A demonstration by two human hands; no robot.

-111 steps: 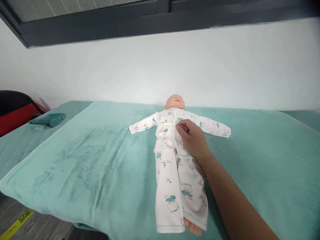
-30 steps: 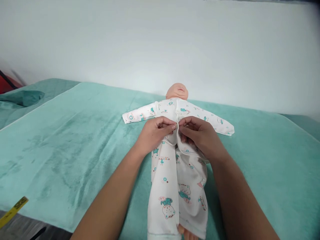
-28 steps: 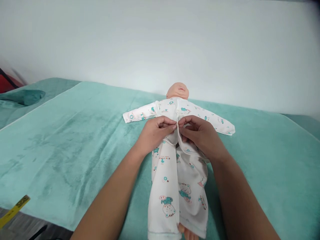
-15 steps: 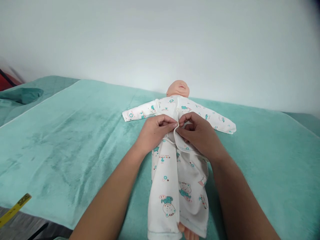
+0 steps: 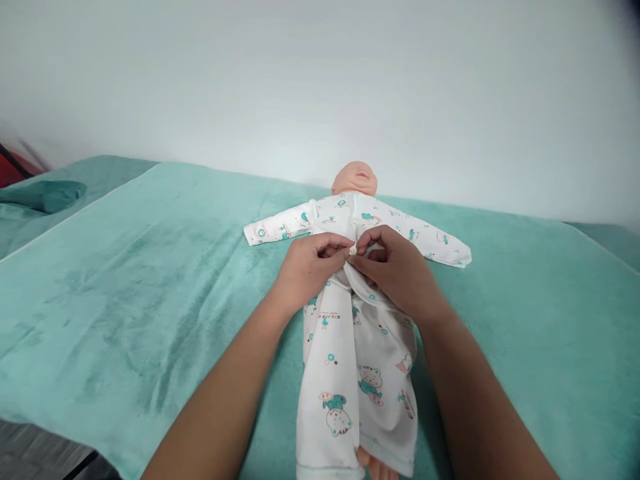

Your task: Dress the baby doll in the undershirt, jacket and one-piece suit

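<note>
A baby doll (image 5: 354,179) lies on its back, head away from me, arms spread wide. It wears a white printed shirt (image 5: 336,212) and matching white trousers (image 5: 331,373). Over the doll's belly, my left hand (image 5: 313,267) pinches one front edge of the shirt between thumb and fingers. Close beside it, my right hand (image 5: 393,270) pinches the other front edge, its fingertips nearly touching the left ones. A small pale spot, perhaps a button, shows between the fingertips. The doll's toes (image 5: 380,467) poke out below the trouser hems.
A green plush cover (image 5: 125,300) spreads under the doll, with creases at left. Behind it rises a white wall (image 5: 300,80). Bunched green cloth (image 5: 50,195) and a red item (image 5: 15,167) are at far left. Grey floor (image 5: 35,447) shows at lower left.
The fingertips have drawn slightly closer together and shifted a little, with the shirt edge between them now turned. The yellow strip at lower left is out of view.
</note>
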